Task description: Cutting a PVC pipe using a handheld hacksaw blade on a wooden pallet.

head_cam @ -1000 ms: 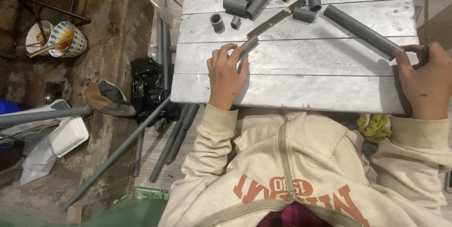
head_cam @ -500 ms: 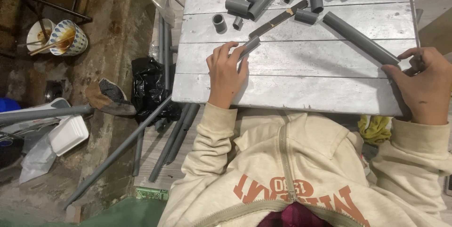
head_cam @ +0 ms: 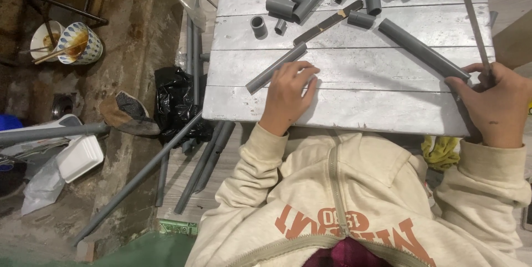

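The left hand is resting open, palm down, on the grey plank table near its front edge, fingertips touching a short grey pipe lying diagonally just beyond them. The right hand is closing around the near end of a long grey pipe at the table's right edge. Bare planks are lying between the hands. Pipe fittings are crowding the far side. On the floor, a patterned bowl is holding chopsticks.

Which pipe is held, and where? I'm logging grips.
The right hand grips the long grey pipe at its near end; the left hand only touches a thinner pipe.
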